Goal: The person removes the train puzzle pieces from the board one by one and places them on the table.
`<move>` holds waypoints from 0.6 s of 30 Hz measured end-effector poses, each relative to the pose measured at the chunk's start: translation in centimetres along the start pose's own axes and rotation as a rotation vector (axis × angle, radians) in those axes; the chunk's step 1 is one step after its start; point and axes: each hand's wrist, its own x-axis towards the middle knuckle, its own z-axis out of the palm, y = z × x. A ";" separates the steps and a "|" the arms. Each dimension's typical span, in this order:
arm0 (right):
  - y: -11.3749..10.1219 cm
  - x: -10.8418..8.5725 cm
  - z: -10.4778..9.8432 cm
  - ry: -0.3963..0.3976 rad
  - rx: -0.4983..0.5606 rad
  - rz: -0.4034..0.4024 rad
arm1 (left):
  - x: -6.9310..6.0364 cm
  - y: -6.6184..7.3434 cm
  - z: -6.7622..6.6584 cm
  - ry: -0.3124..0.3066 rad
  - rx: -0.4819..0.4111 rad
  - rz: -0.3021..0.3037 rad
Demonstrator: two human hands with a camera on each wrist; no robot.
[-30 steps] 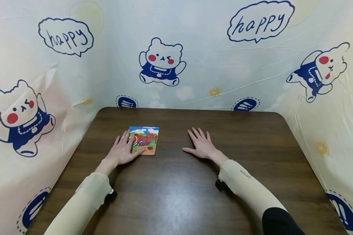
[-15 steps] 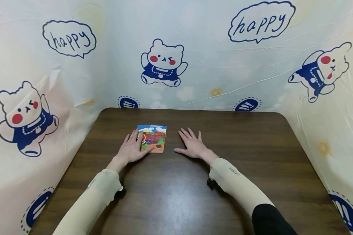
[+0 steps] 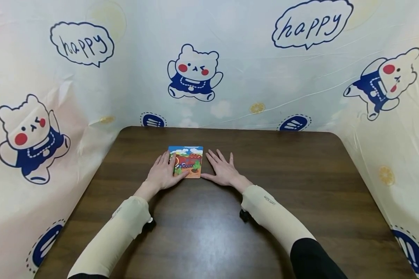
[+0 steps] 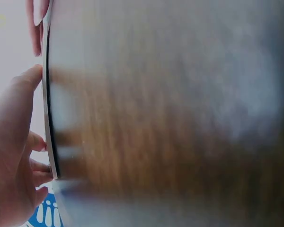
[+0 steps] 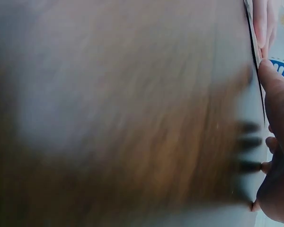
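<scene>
A thin, square picture board [image 3: 191,159] lies flat on the table, printed with a blue sky, a red shape and green plants. My left hand [image 3: 161,173] rests over its left side, fingers straight and thumb across the lower edge. In the left wrist view the board's edge [image 4: 48,113] shows as a thin pale line beside the thumb. Fingers spread, my right hand [image 3: 224,173] lies just right of the board. Its thumb tip reaches the board's lower right corner; in the right wrist view the thumb [image 5: 270,78] is at the board's edge.
The dark wooden table [image 3: 209,224] has rounded far corners. A pale cloth backdrop [image 3: 244,77] with bear drawings stands behind it and along both sides. Each wrist carries a small black camera, the right one [image 3: 244,215] under the sleeve.
The board and my left hand have slid to the right together. My right hand has moved left, and the gap between it and the board has closed.
</scene>
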 end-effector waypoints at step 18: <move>0.8 0.3 -0.7 -0.068 0.042 -0.046 | 1.0 2.1 -0.2 -0.003 0.006 0.008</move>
